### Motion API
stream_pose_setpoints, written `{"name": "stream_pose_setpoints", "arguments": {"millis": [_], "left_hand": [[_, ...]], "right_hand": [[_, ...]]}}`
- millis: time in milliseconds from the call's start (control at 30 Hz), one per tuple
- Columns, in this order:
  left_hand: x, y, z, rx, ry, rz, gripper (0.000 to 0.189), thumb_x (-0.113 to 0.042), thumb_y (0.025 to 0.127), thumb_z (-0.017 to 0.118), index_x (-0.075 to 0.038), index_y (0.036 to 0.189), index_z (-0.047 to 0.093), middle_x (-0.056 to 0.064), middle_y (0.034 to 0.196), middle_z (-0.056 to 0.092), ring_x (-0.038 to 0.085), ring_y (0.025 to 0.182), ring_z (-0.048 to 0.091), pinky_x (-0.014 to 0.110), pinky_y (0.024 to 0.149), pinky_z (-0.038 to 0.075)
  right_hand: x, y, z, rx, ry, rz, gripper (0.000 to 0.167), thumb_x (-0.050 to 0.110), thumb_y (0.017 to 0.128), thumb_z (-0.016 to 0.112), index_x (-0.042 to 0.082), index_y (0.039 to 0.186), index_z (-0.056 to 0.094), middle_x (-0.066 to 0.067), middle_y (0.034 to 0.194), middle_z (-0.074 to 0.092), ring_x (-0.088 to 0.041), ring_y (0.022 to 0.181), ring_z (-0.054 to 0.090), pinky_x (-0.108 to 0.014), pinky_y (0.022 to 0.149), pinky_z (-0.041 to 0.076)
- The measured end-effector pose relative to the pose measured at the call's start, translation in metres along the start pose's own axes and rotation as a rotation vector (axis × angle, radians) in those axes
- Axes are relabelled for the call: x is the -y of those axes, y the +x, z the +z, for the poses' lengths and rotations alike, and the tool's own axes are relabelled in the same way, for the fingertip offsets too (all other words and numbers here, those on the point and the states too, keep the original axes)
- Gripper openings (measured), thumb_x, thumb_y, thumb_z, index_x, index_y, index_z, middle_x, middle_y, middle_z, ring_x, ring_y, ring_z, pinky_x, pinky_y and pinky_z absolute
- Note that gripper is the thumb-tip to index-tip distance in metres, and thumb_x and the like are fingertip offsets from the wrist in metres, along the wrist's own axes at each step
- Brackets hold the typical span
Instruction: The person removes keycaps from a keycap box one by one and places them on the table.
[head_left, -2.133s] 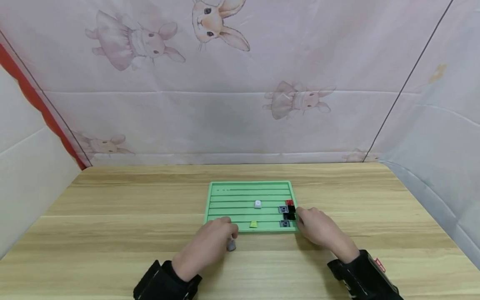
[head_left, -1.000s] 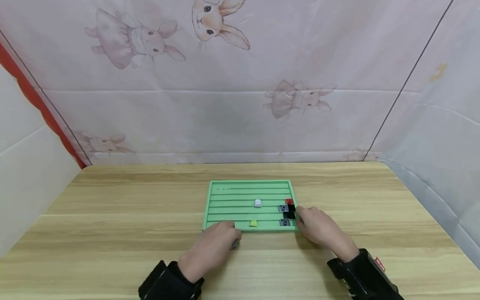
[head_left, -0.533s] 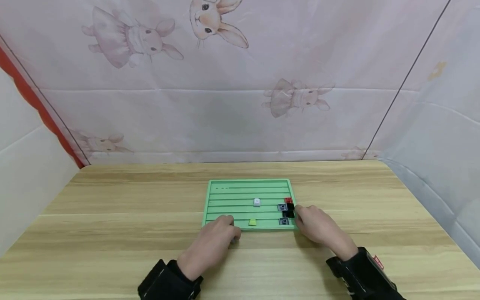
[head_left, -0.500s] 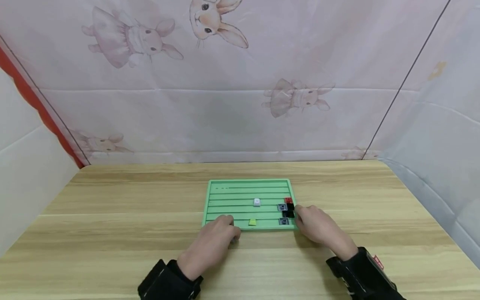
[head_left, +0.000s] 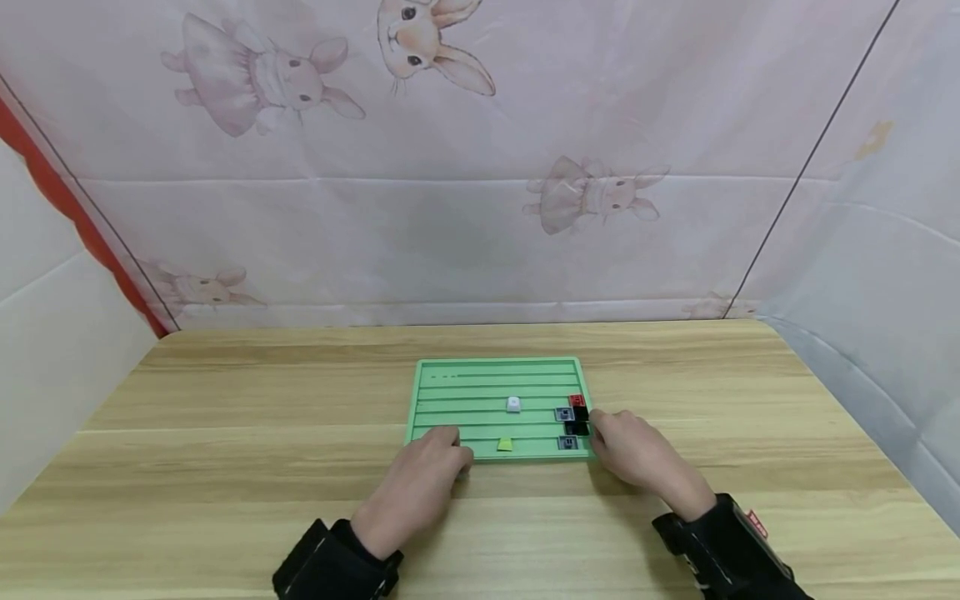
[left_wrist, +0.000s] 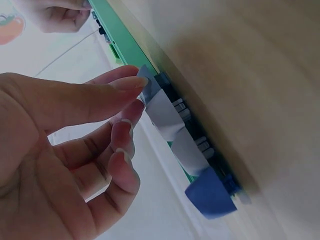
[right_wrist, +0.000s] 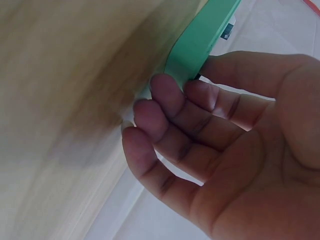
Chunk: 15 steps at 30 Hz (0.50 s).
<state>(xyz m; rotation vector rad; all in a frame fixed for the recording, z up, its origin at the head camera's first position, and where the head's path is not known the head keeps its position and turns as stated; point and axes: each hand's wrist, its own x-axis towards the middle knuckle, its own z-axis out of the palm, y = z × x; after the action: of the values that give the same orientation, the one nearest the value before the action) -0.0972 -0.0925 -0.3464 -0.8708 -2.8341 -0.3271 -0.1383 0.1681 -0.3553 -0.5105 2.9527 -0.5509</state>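
In the head view a green ridged tray (head_left: 465,396) lies on the table. My left hand (head_left: 416,487) is at its front left edge. The left wrist view shows its thumb and index finger pinching a grey keycap (left_wrist: 149,84), in line with white keycaps (left_wrist: 165,116) and a blue keycap (left_wrist: 211,194) along the tray's edge. The head view hides this row behind the hand. My right hand (head_left: 641,454) grips the tray's right edge between thumb and curled fingers; the right wrist view shows the green corner (right_wrist: 192,52) there.
On the tray sit a white keycap (head_left: 513,405), a yellow-green keycap (head_left: 506,445), a red keycap (head_left: 576,400), black keycaps (head_left: 576,428) and dark grey keycaps (head_left: 567,442). A rabbit-print cloth (head_left: 450,250) hangs behind the wooden table (head_left: 262,417).
My left hand moved right with the grey keycap, then slightly back left along the tray's front edge; the head view no longer shows that keycap. My right hand has stayed at the tray's right edge.
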Motion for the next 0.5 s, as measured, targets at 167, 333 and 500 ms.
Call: {"name": "stream_pose_setpoints", "arguments": {"millis": [167, 333, 500], "left_hand": [[0.001, 0.001, -0.007, 0.013, -0.023, -0.004, 0.014, 0.008, 0.076, 0.064, -0.006, 0.08, 0.068, 0.0, 0.074, 0.048, 0.014, 0.07, 0.047, 0.024, 0.058, 0.04], [0.003, 0.002, -0.014, -0.014, -0.017, -0.022, 0.018, 0.01, 0.071, 0.067, -0.006, 0.078, 0.067, 0.002, 0.075, 0.048, 0.016, 0.073, 0.05, 0.026, 0.058, 0.042], [0.006, 0.002, -0.02, 0.003, -0.02, -0.046, 0.021, 0.014, 0.069, 0.065, -0.005, 0.079, 0.067, 0.003, 0.075, 0.052, 0.019, 0.075, 0.055, 0.029, 0.06, 0.046]], "right_hand": [[0.001, 0.0, -0.001, 0.004, 0.001, 0.002, 0.004, 0.0, 0.085, 0.053, -0.001, 0.085, 0.057, -0.002, 0.057, 0.044, -0.011, 0.047, 0.039, -0.023, 0.043, 0.032], [0.001, 0.0, -0.001, 0.012, 0.005, 0.005, 0.005, 0.0, 0.085, 0.053, -0.001, 0.087, 0.058, -0.002, 0.058, 0.044, -0.01, 0.047, 0.04, -0.023, 0.042, 0.032], [0.001, 0.0, -0.001, 0.018, 0.006, 0.012, 0.007, 0.0, 0.085, 0.053, -0.002, 0.089, 0.058, -0.002, 0.058, 0.045, -0.01, 0.047, 0.039, -0.023, 0.042, 0.031]]}}
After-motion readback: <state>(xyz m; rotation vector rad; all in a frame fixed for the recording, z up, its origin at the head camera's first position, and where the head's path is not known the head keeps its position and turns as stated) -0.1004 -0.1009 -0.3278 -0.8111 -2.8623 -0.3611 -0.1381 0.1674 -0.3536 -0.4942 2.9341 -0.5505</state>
